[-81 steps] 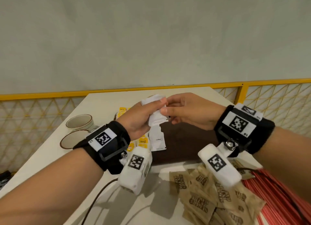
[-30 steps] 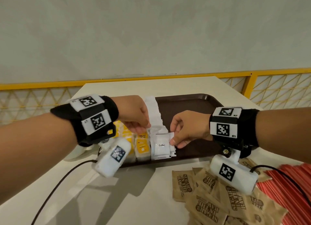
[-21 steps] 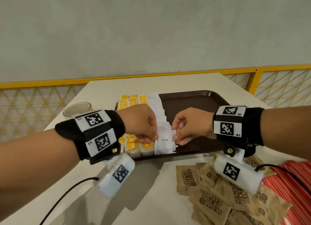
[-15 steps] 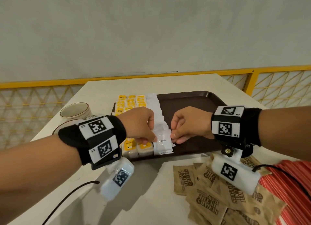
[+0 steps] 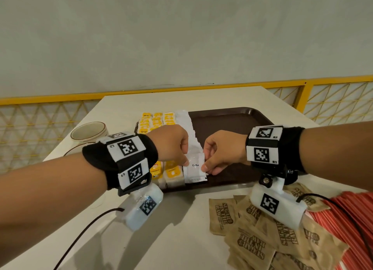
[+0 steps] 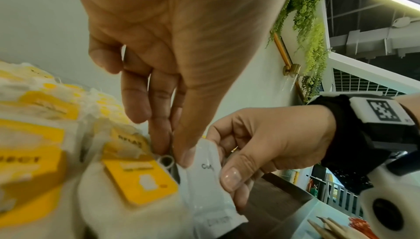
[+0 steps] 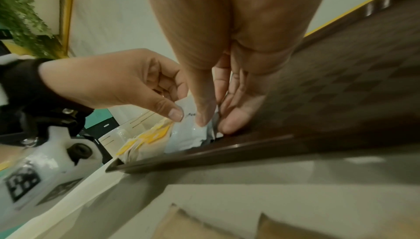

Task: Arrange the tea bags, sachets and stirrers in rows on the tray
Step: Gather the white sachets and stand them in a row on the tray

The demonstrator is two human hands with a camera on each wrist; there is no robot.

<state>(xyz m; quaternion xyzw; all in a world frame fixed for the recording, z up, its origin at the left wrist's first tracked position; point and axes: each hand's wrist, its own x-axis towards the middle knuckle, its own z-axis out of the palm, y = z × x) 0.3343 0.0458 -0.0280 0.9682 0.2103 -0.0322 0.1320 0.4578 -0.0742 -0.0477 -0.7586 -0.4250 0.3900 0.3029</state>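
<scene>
A brown tray [image 5: 232, 124] lies on the white table. Yellow tea bags [image 5: 156, 120] fill rows along its left side, and a row of white sachets [image 5: 182, 120] runs beside them. The nearest white coffee sachet [image 5: 194, 168] sits at the front end of that row. My left hand [image 5: 185, 163] pinches its left edge and my right hand [image 5: 205, 167] pinches its right edge. The left wrist view shows both thumbs on the coffee sachet [image 6: 209, 180] next to a tea bag [image 6: 141, 180]. In the right wrist view the coffee sachet [image 7: 188, 135] lies just inside the tray's near rim [image 7: 227, 150].
Brown sugar sachets [image 5: 252, 239] lie in a loose pile on the table in front of the tray, with red stirrers [image 5: 353, 219] at the far right. A cup [image 5: 88, 130] and saucer [image 5: 74, 149] stand left of the tray. A yellow railing [image 5: 50, 99] borders the table.
Both hands came down from above the tray with the white sachets and now hold the front coffee sachet low at the near end of the row. In the last second they barely moved.
</scene>
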